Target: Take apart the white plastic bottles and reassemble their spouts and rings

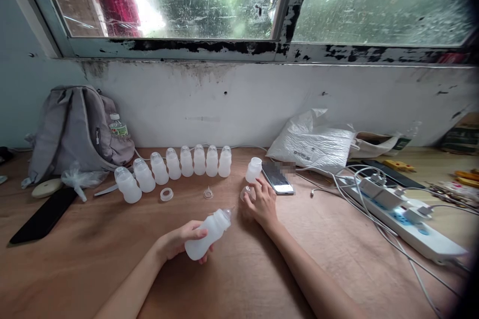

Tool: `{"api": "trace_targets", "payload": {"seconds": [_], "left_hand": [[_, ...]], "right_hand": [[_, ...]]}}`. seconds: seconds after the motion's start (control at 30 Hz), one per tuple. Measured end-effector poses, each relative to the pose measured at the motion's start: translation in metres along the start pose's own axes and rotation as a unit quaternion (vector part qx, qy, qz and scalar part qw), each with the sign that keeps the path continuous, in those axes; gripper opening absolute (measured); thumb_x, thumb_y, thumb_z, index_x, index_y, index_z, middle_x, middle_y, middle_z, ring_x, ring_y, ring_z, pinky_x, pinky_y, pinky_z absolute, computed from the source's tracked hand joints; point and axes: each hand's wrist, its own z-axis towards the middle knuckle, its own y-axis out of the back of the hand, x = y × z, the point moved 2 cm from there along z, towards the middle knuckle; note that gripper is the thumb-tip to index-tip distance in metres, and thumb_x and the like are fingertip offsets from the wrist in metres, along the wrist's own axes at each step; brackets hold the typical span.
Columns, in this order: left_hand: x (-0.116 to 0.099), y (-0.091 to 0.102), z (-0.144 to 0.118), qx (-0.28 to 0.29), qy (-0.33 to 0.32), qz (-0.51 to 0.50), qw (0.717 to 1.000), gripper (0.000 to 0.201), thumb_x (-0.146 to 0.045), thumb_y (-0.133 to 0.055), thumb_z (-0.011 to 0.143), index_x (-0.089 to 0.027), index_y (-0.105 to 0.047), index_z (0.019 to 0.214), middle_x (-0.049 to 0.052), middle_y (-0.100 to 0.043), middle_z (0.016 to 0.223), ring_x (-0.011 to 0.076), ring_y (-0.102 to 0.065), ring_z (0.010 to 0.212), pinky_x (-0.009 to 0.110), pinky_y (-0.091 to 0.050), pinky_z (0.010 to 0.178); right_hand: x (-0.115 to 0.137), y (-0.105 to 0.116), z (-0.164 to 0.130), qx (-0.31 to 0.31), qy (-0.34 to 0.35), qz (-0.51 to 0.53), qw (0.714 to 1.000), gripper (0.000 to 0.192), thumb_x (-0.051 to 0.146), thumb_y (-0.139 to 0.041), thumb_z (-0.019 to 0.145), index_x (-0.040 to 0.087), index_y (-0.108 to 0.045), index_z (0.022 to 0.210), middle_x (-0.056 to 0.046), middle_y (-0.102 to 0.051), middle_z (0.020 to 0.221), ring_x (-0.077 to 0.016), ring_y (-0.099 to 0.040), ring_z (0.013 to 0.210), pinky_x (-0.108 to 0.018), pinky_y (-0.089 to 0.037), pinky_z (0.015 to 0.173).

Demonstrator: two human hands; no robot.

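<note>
My left hand (pixel 190 239) is wrapped around a frosted baby bottle (pixel 208 237), tilted with its clear nipple end up to the right. Close to the table, my right hand (pixel 262 203) has its fingers curled over a clear bottle cap (pixel 247 192), partly hidden by them. Just beyond it stands an open frosted bottle (pixel 253 169) without a top. Between the hands and the row of bottles lie a white collar ring (pixel 166 194) and a clear nipple (pixel 208 193). Several capped baby bottles (pixel 186 161) stand upright in a curved row at the back left.
A phone (pixel 277 179) lies right of the open bottle. Farther right are a power strip (pixel 404 219) with cables and a silvery plastic bag (pixel 310 142). On the left, a grey backpack (pixel 75 129) stands behind a black flat case (pixel 43 217). A wall and window close off the back.
</note>
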Motion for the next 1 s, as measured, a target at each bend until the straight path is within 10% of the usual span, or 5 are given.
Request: {"api": "trace_targets", "payload": {"seconds": [0.23, 0.47, 0.63, 0.83, 1.0], "left_hand": [[-0.013, -0.004, 0.000, -0.292, -0.228, 0.368, 0.853, 0.038, -0.043, -0.055, 0.074, -0.015, -0.054, 0.100, 0.008, -0.060, 0.091, 0.0208, -0.058, 0.078, 0.030, -0.046, 0.067], [-0.001, -0.010, 0.001, -0.310, -0.298, 0.611, 0.665, 0.050, -0.039, -0.054, 0.075, -0.016, -0.045, 0.118, 0.011, -0.062, 0.093, 0.0246, -0.059, 0.082, 0.035, -0.047, 0.072], [-0.014, -0.027, -0.003, -0.278, -0.281, 0.534, 0.748, 0.042, -0.037, -0.056, 0.073, -0.017, -0.050, 0.110, 0.009, -0.062, 0.095, 0.0225, -0.059, 0.082, 0.031, -0.047, 0.070], [-0.013, -0.033, 0.001, -0.153, -0.140, 0.178, 0.962, 0.034, -0.044, -0.052, 0.073, -0.012, -0.057, 0.085, 0.003, -0.057, 0.064, 0.0130, -0.054, 0.047, 0.023, -0.040, 0.040], [-0.008, -0.023, 0.001, -0.083, -0.110, -0.036, 0.990, 0.045, -0.050, -0.049, 0.071, -0.008, -0.055, 0.086, 0.003, -0.054, 0.058, 0.0105, -0.049, 0.037, 0.018, -0.030, 0.028]], "right_hand": [[0.048, 0.030, -0.013, 0.106, -0.042, 0.297, 0.948, 0.039, 0.037, -0.042, 0.084, 0.018, -0.037, 0.118, -0.002, -0.054, 0.074, -0.0153, -0.051, 0.061, -0.028, -0.041, 0.059], [0.091, 0.040, -0.032, 0.233, -0.137, 0.436, 0.858, 0.028, 0.046, -0.052, 0.078, 0.019, -0.047, 0.081, 0.005, -0.043, 0.058, -0.0105, -0.041, 0.053, -0.022, -0.032, 0.049], [0.091, 0.043, -0.034, 0.198, -0.161, 0.482, 0.838, 0.029, 0.044, -0.052, 0.079, 0.019, -0.042, 0.068, 0.005, -0.039, 0.057, -0.0091, -0.036, 0.053, -0.022, -0.029, 0.049], [0.093, 0.054, -0.025, 0.274, -0.132, 0.575, 0.760, 0.024, 0.042, -0.055, 0.077, 0.020, -0.050, 0.084, 0.003, -0.044, 0.066, -0.0097, -0.039, 0.058, -0.022, -0.030, 0.050], [0.076, 0.048, -0.015, 0.288, -0.126, 0.616, 0.723, 0.050, 0.039, -0.063, 0.070, 0.028, -0.041, 0.113, 0.001, -0.047, 0.080, -0.0099, -0.044, 0.060, -0.022, -0.034, 0.048]]}}
